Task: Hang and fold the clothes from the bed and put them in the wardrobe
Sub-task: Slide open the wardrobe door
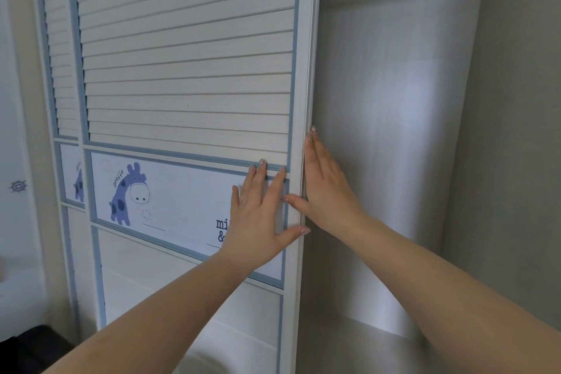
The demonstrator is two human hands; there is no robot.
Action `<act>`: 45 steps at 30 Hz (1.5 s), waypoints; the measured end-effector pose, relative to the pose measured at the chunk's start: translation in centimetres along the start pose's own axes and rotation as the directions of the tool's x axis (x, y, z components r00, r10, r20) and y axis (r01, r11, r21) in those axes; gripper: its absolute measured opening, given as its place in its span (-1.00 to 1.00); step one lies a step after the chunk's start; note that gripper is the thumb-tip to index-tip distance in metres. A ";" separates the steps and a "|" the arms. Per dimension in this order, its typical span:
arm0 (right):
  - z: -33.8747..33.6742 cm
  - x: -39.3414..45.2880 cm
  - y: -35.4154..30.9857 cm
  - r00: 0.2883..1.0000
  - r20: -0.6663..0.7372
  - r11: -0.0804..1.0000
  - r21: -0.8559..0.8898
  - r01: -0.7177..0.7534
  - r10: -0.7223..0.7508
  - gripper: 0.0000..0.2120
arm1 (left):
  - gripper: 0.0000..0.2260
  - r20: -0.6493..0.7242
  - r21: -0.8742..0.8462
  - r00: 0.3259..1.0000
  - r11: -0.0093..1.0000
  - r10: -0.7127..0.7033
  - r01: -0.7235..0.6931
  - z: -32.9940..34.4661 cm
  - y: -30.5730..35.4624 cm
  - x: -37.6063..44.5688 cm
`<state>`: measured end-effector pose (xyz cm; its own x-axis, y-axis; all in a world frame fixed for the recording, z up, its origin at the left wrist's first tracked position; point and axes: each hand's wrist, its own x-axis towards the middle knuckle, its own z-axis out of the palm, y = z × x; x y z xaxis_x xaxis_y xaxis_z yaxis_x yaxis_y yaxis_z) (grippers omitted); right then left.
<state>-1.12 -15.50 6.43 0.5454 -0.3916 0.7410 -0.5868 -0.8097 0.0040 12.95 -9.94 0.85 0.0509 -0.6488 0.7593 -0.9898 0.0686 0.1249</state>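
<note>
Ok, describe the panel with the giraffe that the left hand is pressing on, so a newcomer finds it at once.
Start at the front sliding wardrobe door, slatted on top. Just below the slats runs a white picture panel framed in blue, where the left hand lies flat. It shows the whole blue spotted giraffe and the word "giraffe"; the similar panel on the door behind is mostly hidden.

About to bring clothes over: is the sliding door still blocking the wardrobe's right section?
Not on the right: the sliding door is pushed left, with the left hand flat on its face and the right hand at its edge. The open wardrobe interior shows no visible obstruction.
</note>
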 end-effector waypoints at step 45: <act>19.1 13.1 -9.6 0.971 -0.123 0.920 0.313 0.235 -0.206 -0.10 | -0.08 -0.014 0.088 0.962 0.958 -0.274 0.274 -3.0 -18.6 2.1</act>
<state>23.06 -21.20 3.27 0.5763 -0.1597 0.8015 -0.2248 -0.9739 -0.0324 31.87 -10.29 1.99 0.3222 -0.6319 0.7049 -0.9456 -0.1787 0.2720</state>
